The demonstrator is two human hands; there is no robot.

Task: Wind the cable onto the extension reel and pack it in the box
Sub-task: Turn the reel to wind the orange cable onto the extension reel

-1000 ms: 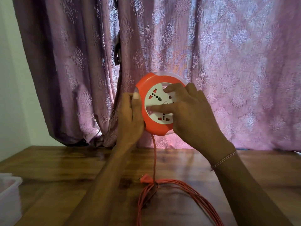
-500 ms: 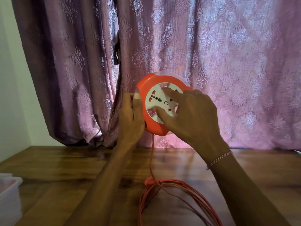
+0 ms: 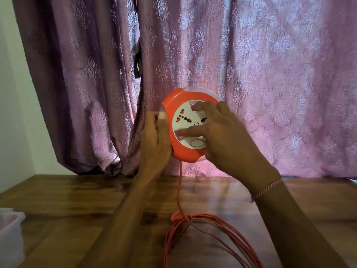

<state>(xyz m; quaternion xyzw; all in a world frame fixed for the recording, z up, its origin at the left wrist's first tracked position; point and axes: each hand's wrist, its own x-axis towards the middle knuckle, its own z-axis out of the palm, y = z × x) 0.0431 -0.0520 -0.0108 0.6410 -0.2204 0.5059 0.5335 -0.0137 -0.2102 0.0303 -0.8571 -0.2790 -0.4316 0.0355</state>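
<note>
Head view, one orange reel [image 3: 180, 151] held up, left hand [image 3: 154, 144] gripping its rim, right hand [image 3: 222, 136] fingers pressed on its white face, one cable [image 3: 179, 192] hanging to a loose coil on the worktop [image 3: 77, 200], one box [image 3: 9, 238] at left.

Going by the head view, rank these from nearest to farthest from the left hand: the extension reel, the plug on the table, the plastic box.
1. Extension reel: held up in the air, gripped at its left edge by the left hand.
2. Plug: below the reel on the wooden table, at the top of the loose cable coil.
3. Plastic box: at the table's far left edge.
</note>
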